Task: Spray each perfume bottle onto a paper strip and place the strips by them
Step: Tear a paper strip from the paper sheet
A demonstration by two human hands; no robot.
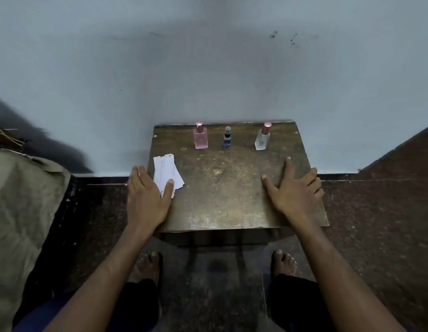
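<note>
**Paper first, glass after – nothing sprayed yet**

Left hand lies flat with fingers straight, thumb pressing the small stack of white paper strips at the left edge of the worn brown wooden table. Right hand is spread loose on the right edge, holding nothing.

The strips look light and floppy, so I'd slide one off and pinch its end. At the back stand the pink square glass bottle, the small dark blue bottle and the clear glass bottle with a pink cap, apart from each other. They're probably slick and tippy, so grip round the body. There's plenty of bare top in front, but the wall sits right behind.
</note>
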